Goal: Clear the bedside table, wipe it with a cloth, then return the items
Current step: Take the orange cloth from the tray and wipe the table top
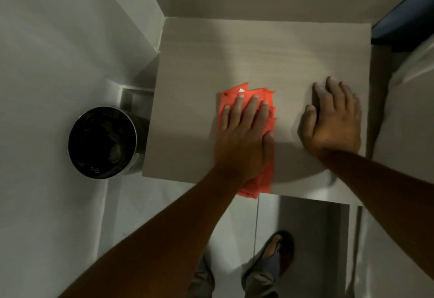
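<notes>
The bedside table (258, 53) has a pale wood-grain top with nothing on it except a folded orange-red cloth (270, 100). My left hand (244, 131) lies flat on the cloth near the table's front middle, fingers spread and pressing it down. The cloth's lower end hangs over the front edge under my wrist. My right hand (333, 119) rests palm down on the bare top to the right of the cloth, fingers apart, holding nothing.
A round black perforated waste bin (103, 142) stands on the floor left of the table. White bedding (408, 110) lies along the right side. Walls close in behind and to the left. My feet in sandals (274, 257) are below the front edge.
</notes>
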`<move>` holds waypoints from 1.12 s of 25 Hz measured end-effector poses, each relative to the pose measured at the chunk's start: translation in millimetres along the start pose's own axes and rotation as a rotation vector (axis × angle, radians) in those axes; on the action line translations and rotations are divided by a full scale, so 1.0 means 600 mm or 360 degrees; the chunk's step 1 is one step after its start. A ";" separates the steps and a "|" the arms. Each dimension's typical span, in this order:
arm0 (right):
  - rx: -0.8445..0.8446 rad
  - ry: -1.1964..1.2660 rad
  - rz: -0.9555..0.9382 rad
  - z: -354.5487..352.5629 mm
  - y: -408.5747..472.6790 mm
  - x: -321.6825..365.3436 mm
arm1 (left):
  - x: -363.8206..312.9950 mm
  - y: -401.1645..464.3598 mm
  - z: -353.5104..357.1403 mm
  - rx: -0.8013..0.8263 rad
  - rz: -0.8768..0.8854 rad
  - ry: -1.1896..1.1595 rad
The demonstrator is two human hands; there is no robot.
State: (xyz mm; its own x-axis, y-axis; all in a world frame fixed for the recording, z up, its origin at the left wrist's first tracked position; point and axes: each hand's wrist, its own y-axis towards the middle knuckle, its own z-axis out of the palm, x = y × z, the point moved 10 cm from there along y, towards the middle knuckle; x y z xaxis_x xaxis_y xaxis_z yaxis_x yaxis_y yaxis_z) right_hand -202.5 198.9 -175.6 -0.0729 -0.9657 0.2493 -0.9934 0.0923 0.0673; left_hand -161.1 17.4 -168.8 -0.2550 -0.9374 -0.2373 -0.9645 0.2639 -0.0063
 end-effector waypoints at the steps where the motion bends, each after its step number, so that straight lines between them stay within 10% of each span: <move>1: 0.0009 -0.0014 0.0004 0.001 -0.002 -0.001 | 0.002 0.001 0.001 -0.0016 -0.0019 0.0015; 13: 0.0562 0.0347 0.0154 -0.045 -0.057 0.012 | -0.026 0.014 -0.010 0.0239 -0.0040 0.0120; 16: 0.0085 0.0918 0.0322 -0.234 -0.094 -0.021 | -0.157 0.013 -0.092 0.0096 0.0168 -0.0296; 21: -0.0760 0.0661 0.0687 -0.522 -0.219 -0.228 | -0.522 -0.023 -0.199 0.0273 0.0817 -0.0813; 28: 0.0073 0.0492 0.1377 -0.487 -0.256 -0.413 | -0.675 0.056 -0.170 0.0557 0.0764 -0.0470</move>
State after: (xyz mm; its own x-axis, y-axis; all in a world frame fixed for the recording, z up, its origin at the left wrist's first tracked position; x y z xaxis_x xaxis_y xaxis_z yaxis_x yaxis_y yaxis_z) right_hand -6.0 494.9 34.5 -0.7721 -0.4563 0.4424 -0.6068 0.7362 -0.2997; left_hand -97.6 382.6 26.0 -0.5731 -0.6087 -0.5486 -0.6566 0.7417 -0.1370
